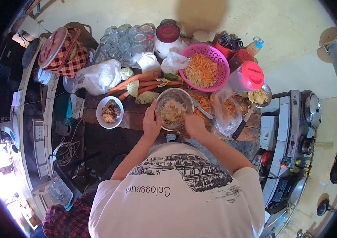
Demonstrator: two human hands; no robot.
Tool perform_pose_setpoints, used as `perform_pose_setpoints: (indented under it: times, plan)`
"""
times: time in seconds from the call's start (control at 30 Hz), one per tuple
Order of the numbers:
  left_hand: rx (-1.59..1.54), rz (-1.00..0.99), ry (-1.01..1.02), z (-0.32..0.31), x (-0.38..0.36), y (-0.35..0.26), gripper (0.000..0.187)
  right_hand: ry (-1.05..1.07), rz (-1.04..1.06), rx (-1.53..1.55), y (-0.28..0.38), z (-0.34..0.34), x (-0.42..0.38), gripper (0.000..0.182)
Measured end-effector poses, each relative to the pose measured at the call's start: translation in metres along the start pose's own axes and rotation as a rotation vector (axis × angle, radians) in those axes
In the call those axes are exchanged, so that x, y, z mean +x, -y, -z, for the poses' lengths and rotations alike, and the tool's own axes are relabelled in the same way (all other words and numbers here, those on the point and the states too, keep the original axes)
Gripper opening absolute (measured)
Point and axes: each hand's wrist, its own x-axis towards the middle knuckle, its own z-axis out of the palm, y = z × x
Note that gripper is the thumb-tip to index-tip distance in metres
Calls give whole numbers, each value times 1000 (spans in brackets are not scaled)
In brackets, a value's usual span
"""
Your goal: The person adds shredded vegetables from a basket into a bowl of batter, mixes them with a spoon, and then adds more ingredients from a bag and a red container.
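Observation:
A metal bowl (191, 104) with a pale, shredded-looking mixture (172, 109) stands at the table's front edge, before my body. My left hand (151, 121) presses round the bowl's left side, fingers along its outer wall. At the bowl's right rim, my right hand (194, 123) has its fingers curled in over the mixture; whatever they hold is hidden. Left of my left hand sits a white bowl (99, 115) with brown, lumpy food (111, 111). Just right of the metal bowl lie orange shreds (203, 102) and a knife (204, 112).
Behind the bowl lie carrots (138, 81), cabbage pieces (147, 97) and a plastic bag (101, 75). A pink basket (224, 67) holds shreds. To the right are a bag of orange food (228, 111), a black-handled knife (239, 129) and a pink-lidded pitcher (249, 77).

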Motion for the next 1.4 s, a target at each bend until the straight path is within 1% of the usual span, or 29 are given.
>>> perform_pose_setpoints:
  times: [0.1, 0.2, 0.3, 0.4, 0.5, 0.6, 0.7, 0.8, 0.9, 1.0, 1.1, 1.2, 1.3, 1.4]
  plan:
    - [20, -30, -65, -3, 1, 3, 45, -184, 19, 15, -1, 7, 11, 25]
    - [16, 12, -22, -2, 1, -1, 45, -281, -128, 15, 4, 18, 19, 27]
    - [17, 1, -14, -5, 0, 0, 45, -143, -130, -20, 13, 2, 16, 28]
    - [-11, -44, -71, -8, 2, 1, 45, -55, 34, -33, 19, -15, 0, 27]
    - [15, -18, -17, -6, 1, 0, 45, -244, 50, 42, 6, 2, 6, 26]
    - [-12, -35, 3, -6, 4, -3, 46, -397, -23, 8, -12, 18, 34, 25]
    - [-39, 18, 14, -6, 3, -6, 47, -280, 81, 0, -23, 1, 42, 23]
    - [12, -32, -50, -5, 3, 2, 48, -134, 246, 77, -26, -3, 24, 23]
    - [26, 15, -19, -4, -4, 1, 49, -203, 259, 82, -26, 6, 4, 22]
    - [31, -16, -60, -5, -2, 6, 49, -123, 288, 38, -21, 30, -17, 28]
    - [34, 29, -5, -3, -2, 4, 49, -7, 241, -41, -17, 16, -31, 23]
    - [-23, 26, 26, -2, -2, 0, 49, -75, 180, -95, -23, 3, -13, 20]
    - [-4, 58, 37, 0, 0, -3, 49, -172, 155, -29, -18, 5, 5, 30]
    - [16, -1, -15, -4, 2, 1, 50, -232, 1, -20, -7, 22, 11, 27]
